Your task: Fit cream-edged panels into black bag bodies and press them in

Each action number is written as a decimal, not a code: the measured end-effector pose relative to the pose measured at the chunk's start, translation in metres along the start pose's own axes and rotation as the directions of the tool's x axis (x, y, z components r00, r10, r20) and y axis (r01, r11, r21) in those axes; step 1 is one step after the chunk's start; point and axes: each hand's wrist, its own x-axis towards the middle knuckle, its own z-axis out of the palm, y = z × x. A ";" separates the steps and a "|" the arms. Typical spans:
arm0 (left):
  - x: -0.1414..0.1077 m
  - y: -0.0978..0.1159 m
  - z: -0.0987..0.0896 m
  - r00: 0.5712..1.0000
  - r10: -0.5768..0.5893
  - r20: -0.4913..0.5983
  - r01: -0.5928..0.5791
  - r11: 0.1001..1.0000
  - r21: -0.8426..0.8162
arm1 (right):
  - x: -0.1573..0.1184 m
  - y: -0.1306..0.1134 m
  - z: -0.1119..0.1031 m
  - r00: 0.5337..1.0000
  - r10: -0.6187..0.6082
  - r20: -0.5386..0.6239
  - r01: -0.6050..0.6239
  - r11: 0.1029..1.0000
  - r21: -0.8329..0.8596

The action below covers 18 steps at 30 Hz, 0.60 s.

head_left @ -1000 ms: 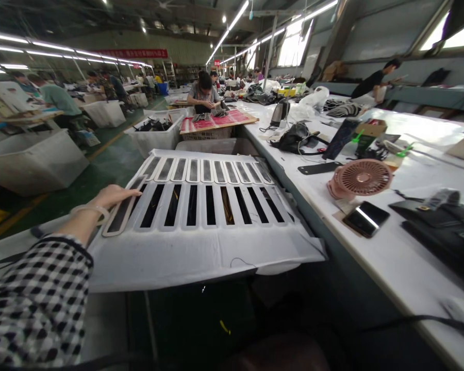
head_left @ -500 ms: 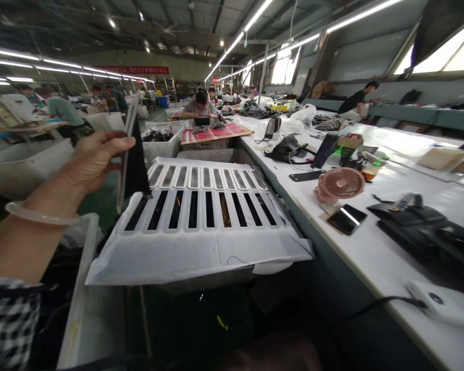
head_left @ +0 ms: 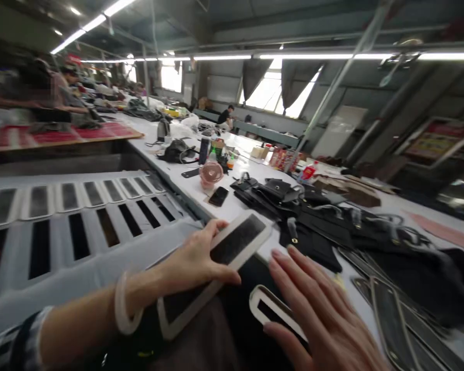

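My left hand (head_left: 201, 257) is closed around a long flat panel (head_left: 237, 242) with a white border and a dark middle. It holds the panel at a slant in front of me, thumb on the near side. My right hand (head_left: 317, 314) is spread, fingers stretched toward the panel's far end. Close to its thumb and fingers is a rounded-end strip (head_left: 261, 301) with a pale rim and a dark middle; its other end is hidden behind the hand. Whether the hand touches that strip, I cannot tell.
At left, a white slotted sheet (head_left: 139, 239) carries rows of white-rimmed dark strips (head_left: 93, 193). On the white table (head_left: 193, 193) are a pink fan (head_left: 211, 174), a phone (head_left: 218, 196), black bag parts (head_left: 278, 190) and long dark straps (head_left: 390, 314). Other people sit farther back.
My view has swung right. My left hand has brought the panel from the left side of the slotted sheet to in front of me. My right hand has come into view.
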 end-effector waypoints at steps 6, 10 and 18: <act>0.006 0.027 0.067 0.966 0.166 0.196 -0.165 0.986 -0.020 | -0.001 0.005 -0.012 0.995 0.013 0.100 0.006 0.983 -0.186; 0.016 0.030 0.095 0.993 0.095 0.075 -0.098 0.994 0.038 | -0.038 0.015 -0.014 0.914 0.394 -0.099 -0.391 0.919 0.049; 0.037 0.038 0.165 0.991 0.121 0.060 -0.097 0.946 -0.308 | -0.061 0.038 -0.002 0.657 0.751 0.064 -0.595 0.466 0.655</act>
